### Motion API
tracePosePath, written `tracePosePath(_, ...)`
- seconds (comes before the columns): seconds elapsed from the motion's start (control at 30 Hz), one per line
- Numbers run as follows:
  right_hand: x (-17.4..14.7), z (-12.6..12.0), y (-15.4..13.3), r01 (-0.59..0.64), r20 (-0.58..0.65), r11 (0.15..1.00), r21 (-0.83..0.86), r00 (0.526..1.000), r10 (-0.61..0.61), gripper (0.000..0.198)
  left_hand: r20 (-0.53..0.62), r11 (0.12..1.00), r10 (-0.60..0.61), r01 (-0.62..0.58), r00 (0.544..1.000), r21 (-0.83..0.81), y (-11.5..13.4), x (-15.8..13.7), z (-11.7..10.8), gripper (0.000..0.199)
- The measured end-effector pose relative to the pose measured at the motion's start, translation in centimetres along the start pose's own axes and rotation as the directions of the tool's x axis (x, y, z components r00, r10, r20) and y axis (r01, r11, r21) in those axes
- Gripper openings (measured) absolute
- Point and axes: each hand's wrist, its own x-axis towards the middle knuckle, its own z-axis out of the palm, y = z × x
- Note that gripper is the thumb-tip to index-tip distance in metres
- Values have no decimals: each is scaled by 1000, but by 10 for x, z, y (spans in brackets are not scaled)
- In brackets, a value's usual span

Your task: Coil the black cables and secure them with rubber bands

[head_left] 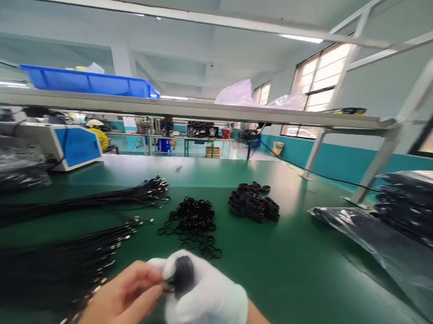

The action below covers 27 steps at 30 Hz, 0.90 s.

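Note:
My right hand (205, 298), in a white glove, is closed around a coiled black cable (184, 275) low in the middle of the view. My bare left hand (125, 295) comes in from the left with thumb and fingers pinched together at the coil's left side. Whatever lies in that pinch is small and blurred. Just beyond the hands is a loose pile of small black bands (193, 216). Farther right sit several coiled black cables (253, 203) in a heap.
Two bundles of straight black cables, a far one (131, 193) and a near one (62, 262), lie at left on the green table (280, 274). Bagged black goods (415, 214) stand at right. A white-and-blue machine (76, 145) is at back left. Overhead, a shelf carries a blue bin (89, 84).

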Motion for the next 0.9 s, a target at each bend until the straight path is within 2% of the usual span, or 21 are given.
tracePosePath(0.07, -4, 1, 3, 55, 12, 998, 45, 998, -55, 54, 55, 999, -10, 12, 998, -36, 5, -2, 4, 17)
tracePosePath(0.13, -8, 0, 6, 53, 36, 997, 53, 998, -55, 47, 79, 996, 11, -4, 997, -87, 7, -3, 7, 12)
tracePosePath(0.3, -12, -3, 13, -9, 64, 1000, 27, 998, 8, 47, 39, 975, -10, 18, 999, -221, 3, -2, 15, 11)
tracePosePath(0.47, -13, -1, 17, -26, 0, 999, -24, 1000, 26, 50, -35, 960, -6, -4, 999, -281, -1, -2, 18, 14)
tracePosePath(0.57, -13, 0, 15, -52, -30, 998, -45, 998, 51, 53, -102, 979, 30, -50, 994, -197, 0, -6, 14, 10)
tracePosePath(0.6, -14, 0, 14, -63, -36, 997, -39, 997, 61, 55, -137, 990, 58, -75, 989, -117, 2, -8, 12, 8)
tracePosePath(0.67, -15, -2, 13, -100, -17, 995, -15, 995, 100, 59, -160, 985, 156, -143, 975, 92, 9, -12, 6, 18)
tracePosePath(0.7, -15, -3, 13, -127, 12, 992, 3, 992, 127, 60, -112, 965, 204, -180, 973, 190, 13, -13, 3, 27)
tracePosePath(0.77, -17, -4, 14, -183, 87, 982, 55, 980, 178, 61, 80, 927, 221, -235, 972, 292, 22, -10, -4, 41)
tracePosePath(0.83, -17, -4, 15, -235, 138, 966, 108, 966, 220, 59, 236, 934, 144, -210, 961, 288, 29, -3, -11, 39)
tracePosePath(0.9, -16, -1, 16, -244, 104, 955, 166, 968, 229, 53, 285, 962, 56, -128, 957, 242, 31, 7, -17, 30)
